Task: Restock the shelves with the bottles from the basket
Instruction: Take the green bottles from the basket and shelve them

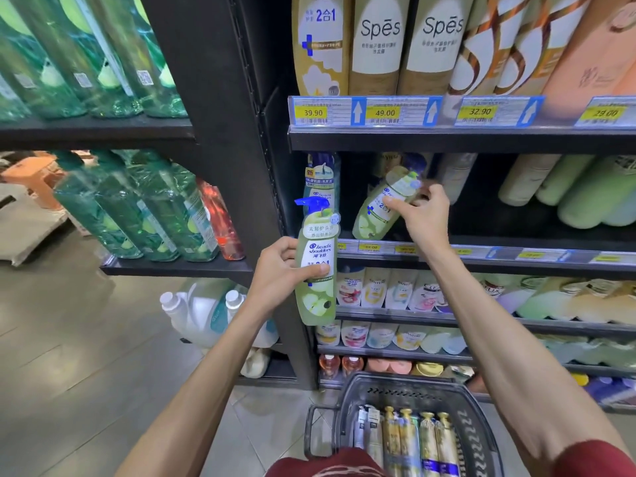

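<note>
while my left grip (284,270) curls round the middle of a tall green plastic shampoo bottle with a blue pump top (318,232), holding it upright just in front of the black metal shelf (481,266), my right grip (423,215) pinches a second green shampoo bottle (378,211) near its top, thumb on the label. that one leans tilted on the shelf, base down by the price strip. below, between my forearms, the dark plastic basket (406,385) carries gold-and-white bottles (418,438) packed side by side.
</note>
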### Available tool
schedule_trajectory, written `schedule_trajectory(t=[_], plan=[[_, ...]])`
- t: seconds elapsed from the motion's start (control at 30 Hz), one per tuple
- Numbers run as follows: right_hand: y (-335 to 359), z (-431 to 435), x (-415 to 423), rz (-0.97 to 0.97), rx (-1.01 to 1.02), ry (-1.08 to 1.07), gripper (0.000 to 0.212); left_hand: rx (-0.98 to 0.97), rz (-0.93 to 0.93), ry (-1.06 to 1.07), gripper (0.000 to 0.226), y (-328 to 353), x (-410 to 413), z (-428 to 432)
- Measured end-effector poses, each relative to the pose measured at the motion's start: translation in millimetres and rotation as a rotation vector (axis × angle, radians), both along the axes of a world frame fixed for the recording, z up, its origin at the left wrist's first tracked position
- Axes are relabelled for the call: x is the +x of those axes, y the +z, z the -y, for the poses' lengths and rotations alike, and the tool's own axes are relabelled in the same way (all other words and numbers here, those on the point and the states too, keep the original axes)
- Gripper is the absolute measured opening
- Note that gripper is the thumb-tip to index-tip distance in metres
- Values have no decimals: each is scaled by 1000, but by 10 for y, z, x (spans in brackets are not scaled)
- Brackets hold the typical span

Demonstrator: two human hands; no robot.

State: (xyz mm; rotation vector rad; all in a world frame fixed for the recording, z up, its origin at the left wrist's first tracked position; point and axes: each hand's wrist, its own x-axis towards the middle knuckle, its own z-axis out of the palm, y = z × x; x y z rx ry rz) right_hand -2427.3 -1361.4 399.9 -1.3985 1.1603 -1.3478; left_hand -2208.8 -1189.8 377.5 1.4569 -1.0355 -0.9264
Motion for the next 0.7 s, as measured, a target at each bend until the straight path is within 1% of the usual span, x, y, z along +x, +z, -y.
schedule_trajectory(t=[0.07, 0.17, 0.3, 0.37, 0.43, 0.47, 0.53, 0.6, 0.7], plan=[[49, 63, 25, -106, 8, 4, 46, -2, 2, -6, 56, -1, 12, 9], [119, 162, 84, -337, 16, 39, 56, -2, 4, -2, 60, -25, 14, 13], [169, 151, 178, -500, -56, 39, 65, 13, 14, -2, 60, -63, 14, 9], [123, 135, 174, -550, -73, 45, 63, 17, 19, -6, 59, -79, 23, 8], [33, 126, 152, -616, -48, 79, 53, 15, 18, -6, 60, -96, 41, 14], [-22, 114, 142, -630, -29, 111, 52, 15, 15, -4, 61, -102, 48, 16], [-129, 77, 128, -590, 2, 166, 60, 13, 9, 0, 61, -111, 55, 17], [-192, 17, 130, -532, 33, 182, 57, 17, 6, 3, 61, -115, 59, 14], [-257, -2, 146, -532, 55, 168, 55, 19, 5, 3, 62, -116, 64, 12]])
